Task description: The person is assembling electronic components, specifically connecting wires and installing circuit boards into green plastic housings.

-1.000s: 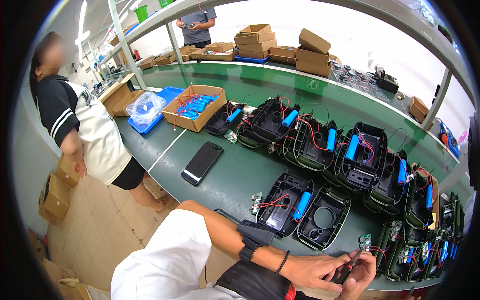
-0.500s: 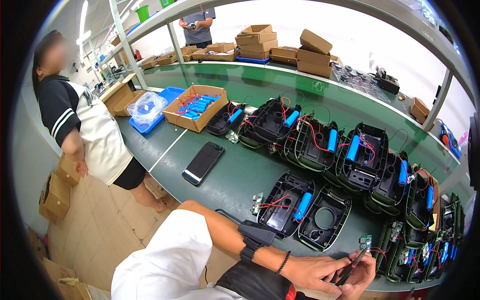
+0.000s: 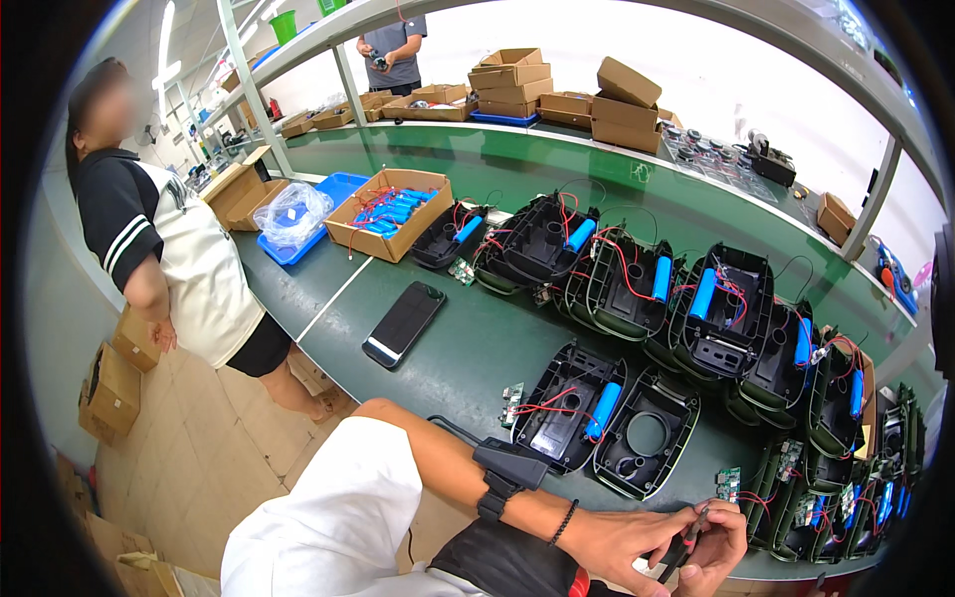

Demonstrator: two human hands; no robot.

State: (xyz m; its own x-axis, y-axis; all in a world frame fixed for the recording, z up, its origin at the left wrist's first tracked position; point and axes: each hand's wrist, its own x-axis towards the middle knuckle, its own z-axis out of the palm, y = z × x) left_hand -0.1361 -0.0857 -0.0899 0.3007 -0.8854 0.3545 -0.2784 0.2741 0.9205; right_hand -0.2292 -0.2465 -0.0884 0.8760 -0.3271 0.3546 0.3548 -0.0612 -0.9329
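Low in the head view, my left hand (image 3: pixel 612 542) and my right hand (image 3: pixel 723 547) meet over the table's near edge. Between them is a slim black-and-red hand tool (image 3: pixel 680 549), its exact kind partly hidden by the fingers. My right fingers curl round it, and my left fingertips pinch its upper part. Just beyond the right hand lies a small green circuit board (image 3: pixel 729 484) with red wires. Past my left hand sits an empty black housing half (image 3: pixel 649 435) with a round opening. Beside it, another black housing (image 3: pixel 569 408) holds a blue cylindrical battery (image 3: pixel 603 412).
Stacked black housings (image 3: pixel 629 284) with batteries and wires fill the table's right and far side. A smartphone-like black device (image 3: pixel 404 325) lies at the left, near a carton of blue batteries (image 3: pixel 388 214) and a blue tray (image 3: pixel 290 249). A person (image 3: pixel 169 239) stands at the left.
The tool has shifted slightly between my hands, and my left thumb has moved down and to the left. The housings on the table have not moved.
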